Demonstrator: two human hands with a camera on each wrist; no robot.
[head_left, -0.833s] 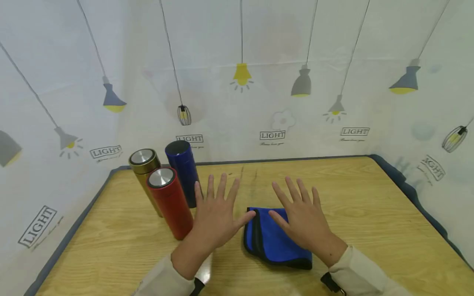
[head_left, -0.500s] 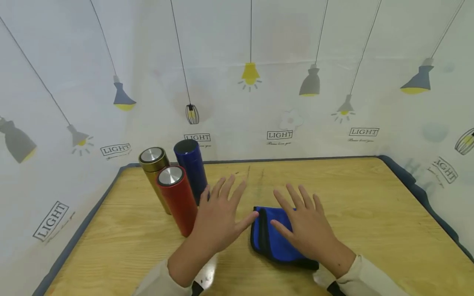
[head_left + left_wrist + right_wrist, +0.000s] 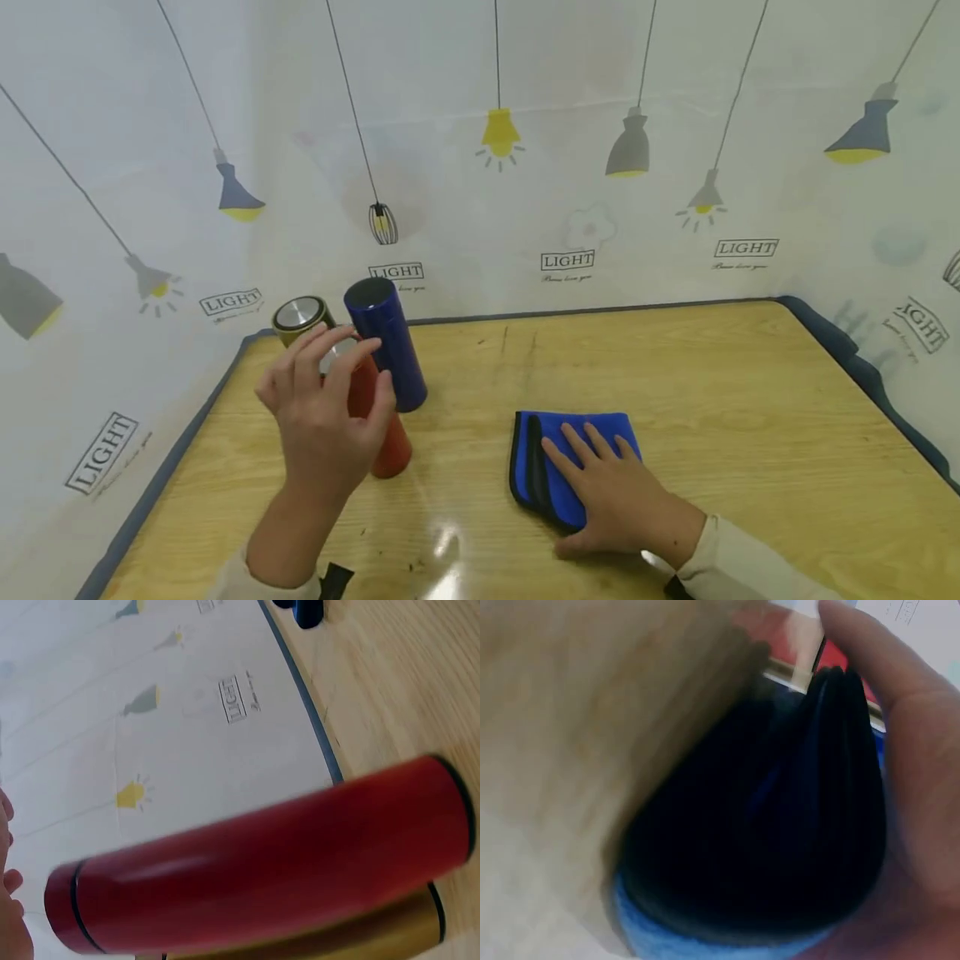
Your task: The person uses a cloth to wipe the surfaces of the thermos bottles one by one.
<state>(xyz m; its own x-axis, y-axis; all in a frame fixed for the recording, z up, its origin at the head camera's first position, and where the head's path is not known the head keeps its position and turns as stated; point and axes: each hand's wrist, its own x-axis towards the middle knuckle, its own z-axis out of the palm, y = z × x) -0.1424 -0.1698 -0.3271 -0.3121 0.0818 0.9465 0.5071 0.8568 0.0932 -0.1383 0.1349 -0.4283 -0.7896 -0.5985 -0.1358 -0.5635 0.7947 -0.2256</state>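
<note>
My left hand (image 3: 322,417) is raised by the red thermos (image 3: 390,450), its fingers bent and nothing in its grasp. In the left wrist view the red thermos (image 3: 270,862) stretches across the frame, and the hand's fingertips (image 3: 11,881) show at the left edge, apart from its cap end. Spread fingers of my right hand (image 3: 615,496) rest on a folded blue cloth (image 3: 581,422) with black edging. Seen close in the right wrist view, the folded cloth (image 3: 780,825) is mostly dark, and the thumb (image 3: 892,667) lies beside it.
Behind the red thermos stand a gold thermos (image 3: 300,312) and a dark blue thermos (image 3: 393,342). All are upright on the wooden table (image 3: 712,375). A pale wall covering (image 3: 450,167) printed with lamps rises beyond the table's far and side edges.
My left hand has moved left and up, from above the table to the red thermos, and its fingers have bent. The right hand has come down onto the blue cloth.
</note>
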